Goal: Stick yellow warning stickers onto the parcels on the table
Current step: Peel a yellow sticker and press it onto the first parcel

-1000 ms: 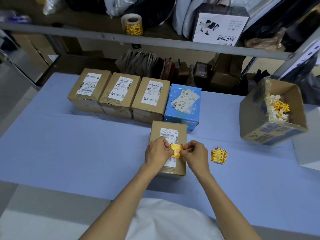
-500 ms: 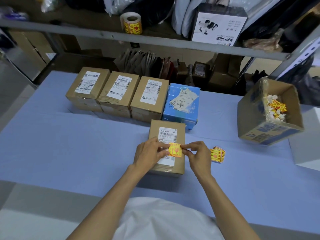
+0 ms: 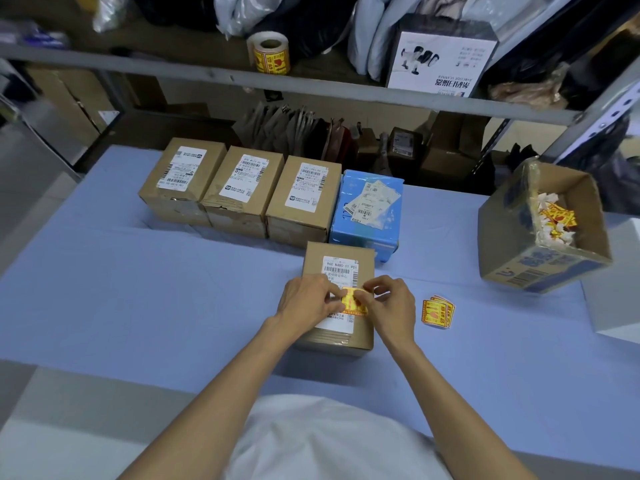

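Left hand (image 3: 308,301) and right hand (image 3: 391,301) both pinch yellow warning sticker (image 3: 353,303) over cardboard parcel (image 3: 339,336) on worktop (image 3: 138,289).

The worktop (image 3: 138,289) is covered with a light blue sheet. A grey metal shelf (image 3: 207,69) runs across above its far edge, carried at the right by a perforated upright (image 3: 595,123). Brown stored cartons (image 3: 69,102) stand below the shelf at the left. The pale grey floor (image 3: 27,209) shows left of the worktop. Lighting is even and soft.

Open scrap carton (image 3: 512,244), white box (image 3: 440,64) on shelf (image 3: 311,86), brown paper bags (image 3: 277,133)
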A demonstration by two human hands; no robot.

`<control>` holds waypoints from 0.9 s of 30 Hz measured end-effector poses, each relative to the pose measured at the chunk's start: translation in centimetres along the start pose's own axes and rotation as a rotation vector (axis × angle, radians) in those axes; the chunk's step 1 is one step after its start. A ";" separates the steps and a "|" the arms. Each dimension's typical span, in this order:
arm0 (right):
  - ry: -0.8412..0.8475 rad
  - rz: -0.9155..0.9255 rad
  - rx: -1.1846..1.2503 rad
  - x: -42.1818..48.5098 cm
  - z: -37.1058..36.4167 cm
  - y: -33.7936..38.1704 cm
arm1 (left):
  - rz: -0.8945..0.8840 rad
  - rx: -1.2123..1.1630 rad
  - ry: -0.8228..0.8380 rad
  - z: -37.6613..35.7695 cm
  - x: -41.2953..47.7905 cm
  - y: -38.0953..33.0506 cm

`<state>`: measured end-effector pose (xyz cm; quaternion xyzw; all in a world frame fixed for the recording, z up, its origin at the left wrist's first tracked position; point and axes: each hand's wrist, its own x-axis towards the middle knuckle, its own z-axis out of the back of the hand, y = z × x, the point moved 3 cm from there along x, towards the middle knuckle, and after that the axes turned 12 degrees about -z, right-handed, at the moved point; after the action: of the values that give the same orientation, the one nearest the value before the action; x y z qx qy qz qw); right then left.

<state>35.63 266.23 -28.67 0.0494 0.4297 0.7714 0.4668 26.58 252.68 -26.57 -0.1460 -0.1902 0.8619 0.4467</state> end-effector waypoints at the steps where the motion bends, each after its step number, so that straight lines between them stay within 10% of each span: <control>1: 0.014 -0.013 0.009 0.3 0.0 0.1 | 0.000 0.016 0.010 0.1 0.0 -0.1; 9: 0.079 0.073 0.051 2.7 2.8 5.0 | 0.237 -0.884 -0.174 2.9 1.9 0.0; 17: 0.176 0.469 0.193 -0.1 5.2 11.9 | 0.195 -1.266 -0.564 7.1 3.7 -2.1; 27: 0.020 0.702 0.136 -0.3 6.4 12.4 | 0.164 -1.290 -0.469 7.8 3.4 -3.6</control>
<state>30.42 267.52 -15.79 0.2175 0.4413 0.8549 0.1645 23.96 255.88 -18.27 -0.2061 -0.7448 0.6164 0.1512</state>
